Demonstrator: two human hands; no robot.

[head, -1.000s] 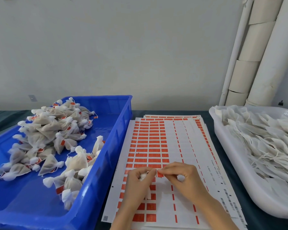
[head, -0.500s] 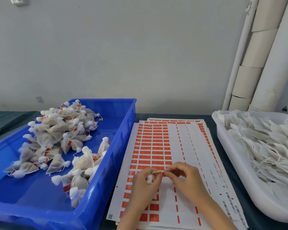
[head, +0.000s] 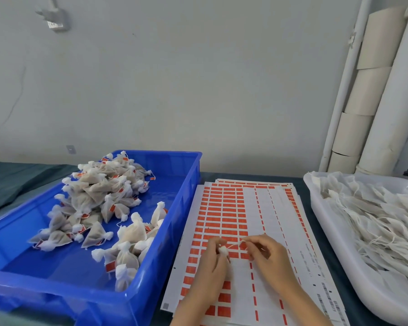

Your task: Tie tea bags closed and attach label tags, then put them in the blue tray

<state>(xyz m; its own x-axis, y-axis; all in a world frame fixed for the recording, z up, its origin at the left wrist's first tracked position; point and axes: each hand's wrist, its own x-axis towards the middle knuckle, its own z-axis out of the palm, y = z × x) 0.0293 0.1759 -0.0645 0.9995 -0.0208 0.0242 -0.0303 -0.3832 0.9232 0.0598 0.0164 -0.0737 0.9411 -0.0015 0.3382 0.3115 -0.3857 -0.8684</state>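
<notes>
My left hand [head: 211,267] grips a small white tea bag [head: 223,250], of which only the gathered top shows between the fingers. A thin string runs from it to my right hand [head: 266,255], which pinches the string's end with a small red label tag [head: 242,244]. Both hands hover over a stack of label sheets [head: 224,208] printed with rows of red tags. The blue tray [head: 184,208] stands to the left and holds several tied, tagged tea bags [head: 97,201].
A white tray [head: 335,250] at the right holds several flat, untied tea bags [head: 377,215] with loose strings. White pipes and cardboard rolls [head: 360,102] lean in the back right corner. A grey wall stands behind the dark table.
My hands have drawn slightly apart, so the string between tea bag and tag is now taut. The camera has tilted upward, showing more wall.
</notes>
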